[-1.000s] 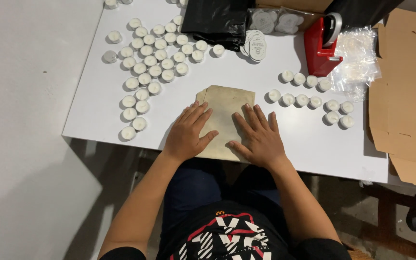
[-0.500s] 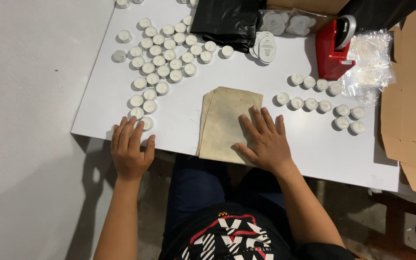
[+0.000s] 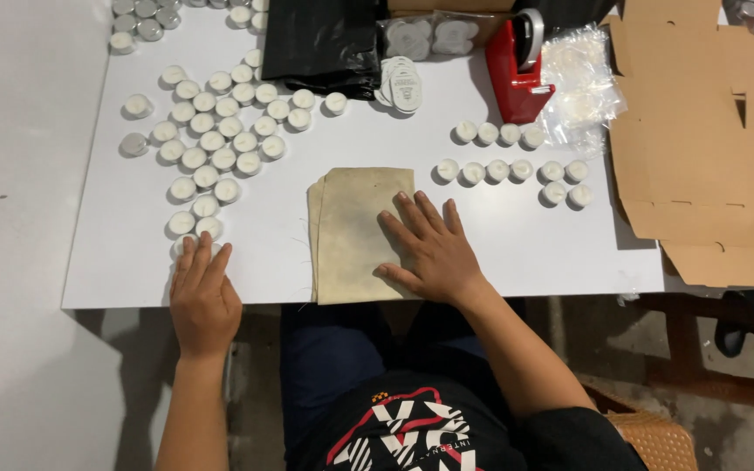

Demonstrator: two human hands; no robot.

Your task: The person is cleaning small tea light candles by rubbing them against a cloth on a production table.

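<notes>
Two flat hands at the near edge of a white table

The left hand (image 3: 202, 292) lies palm down, fingers together, its tips covering the nearest tealight (image 3: 187, 247) of a cluster. The right hand (image 3: 429, 249) rests spread on the right part of a stack of tan cloth pouches (image 3: 355, 228), which lies between the hands. Farther off sit more tealights (image 3: 508, 170), a red tape dispenser (image 3: 517, 74) and flattened cardboard (image 3: 700, 148).
</notes>
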